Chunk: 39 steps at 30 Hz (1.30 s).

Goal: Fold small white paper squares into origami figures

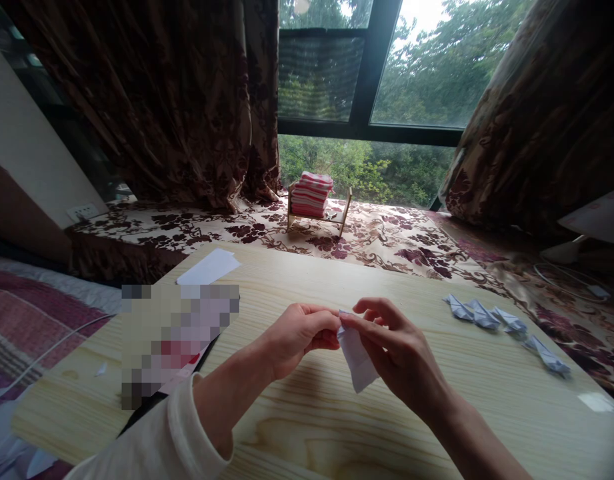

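Note:
Both of my hands meet above the middle of a light wooden table (307, 413). My left hand (299, 337) and my right hand (394, 347) each pinch the top of a small folded piece of white paper (357, 360), which hangs down between them. The fingers of both hands are closed on it. To the right on the table lie several folded paper figures (507, 327) in a row. A loose white sheet (209, 267) lies at the table's far left edge.
A blurred-out patch (179, 340) covers things on the table's left. Beyond the table is a floral-covered window seat (387, 233) with a tiny wooden rack of striped cloths (311, 197), dark curtains (177, 100) and a window. A white scrap (594, 401) lies at the right.

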Tool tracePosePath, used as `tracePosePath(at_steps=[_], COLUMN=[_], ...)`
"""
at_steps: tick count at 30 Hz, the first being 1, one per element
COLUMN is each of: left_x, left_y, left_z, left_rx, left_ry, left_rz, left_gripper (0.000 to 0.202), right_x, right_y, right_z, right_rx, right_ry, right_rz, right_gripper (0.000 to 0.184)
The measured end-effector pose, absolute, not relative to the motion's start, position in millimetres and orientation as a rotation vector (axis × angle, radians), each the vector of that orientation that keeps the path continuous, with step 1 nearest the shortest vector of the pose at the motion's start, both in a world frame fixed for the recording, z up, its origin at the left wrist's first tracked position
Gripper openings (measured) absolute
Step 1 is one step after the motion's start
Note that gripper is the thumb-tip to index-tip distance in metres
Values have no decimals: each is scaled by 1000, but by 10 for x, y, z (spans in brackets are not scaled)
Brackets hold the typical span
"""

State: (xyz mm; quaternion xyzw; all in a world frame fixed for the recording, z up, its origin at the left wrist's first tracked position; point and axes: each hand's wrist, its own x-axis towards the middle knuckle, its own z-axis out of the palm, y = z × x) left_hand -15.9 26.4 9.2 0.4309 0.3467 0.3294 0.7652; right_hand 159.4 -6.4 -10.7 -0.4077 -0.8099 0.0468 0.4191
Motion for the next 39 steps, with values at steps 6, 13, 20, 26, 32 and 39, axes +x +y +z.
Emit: tracePosePath(at_steps=[6,13,20,26,32,39], left_x=[-164,-155,-158,-138,-123,-111], left_y=[258,256,293,253,227,218], left_z=[93,114,68,101,127,118], left_rx=[940,958,908,970,1048,1123], left_ry=[759,824,861,903,903,907], left_rz=[726,733,740,746,747,759], left_gripper=[12,15,11,15,14,13], right_x=[1571,1554,1594,1555,1505,1520], right_y=[-60,-51,-18,-59,-79,-70], right_z=[-111,-136,-62,36,11,14], right_rx=[-1016,-1137,-1388,-1405,-1379,-1367], right_ry=[-2002,-1874,-1500,-1477,-1441,-1436], right_rz=[207,309,752,1031,1069,1115], right_gripper=[35,27,33,45,38,38])
